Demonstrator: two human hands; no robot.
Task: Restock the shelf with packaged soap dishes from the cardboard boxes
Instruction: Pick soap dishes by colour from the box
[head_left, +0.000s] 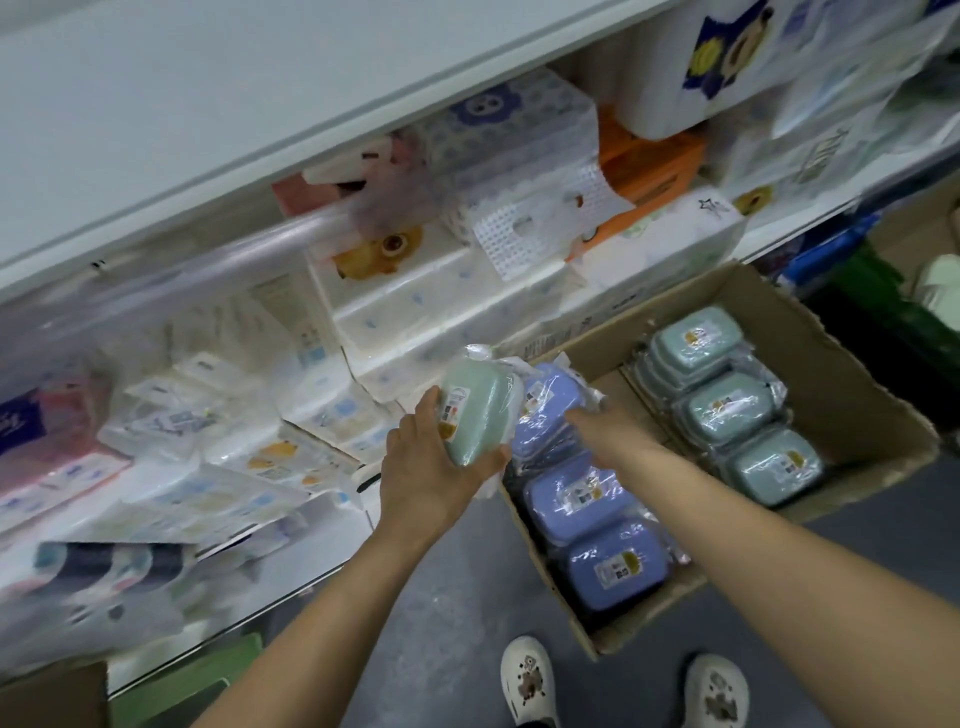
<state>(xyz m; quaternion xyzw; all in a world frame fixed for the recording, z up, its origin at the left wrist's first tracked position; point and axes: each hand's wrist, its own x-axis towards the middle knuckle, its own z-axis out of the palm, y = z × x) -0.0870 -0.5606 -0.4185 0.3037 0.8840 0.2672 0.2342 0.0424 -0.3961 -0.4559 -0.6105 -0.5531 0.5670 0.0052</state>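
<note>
- Your left hand (426, 457) grips a green soap dish (475, 410) in clear wrap, thumb under its near end and fingers curled round its far side.
- That green dish is tipped up on edge, held in the air just left of the cardboard box (852, 338), between the box and the shelf (311, 551); its labelled face is turned towards you.
- Its long axis runs from near your palm up and away towards the shelf, leaning slightly right.
- Your right hand (605, 431) reaches into the left column of the box and holds a blue soap dish (550, 402); its fingers lie behind the dish and the wrap, so you cannot tell exactly how they curl.
- The blue dish is tilted up too, its long axis slanting up to the right, and it sits just beside the green one, the wraps touching.
- Flat in the box lie more blue dishes (582, 501) in the left column and grey-green dishes (727, 408) in the right, each with its long axis across the box.
- The shelf holds blurred packs of tissue paper (415, 317).
- Your white clogs (527, 680) stand on the grey floor beside the box.
</note>
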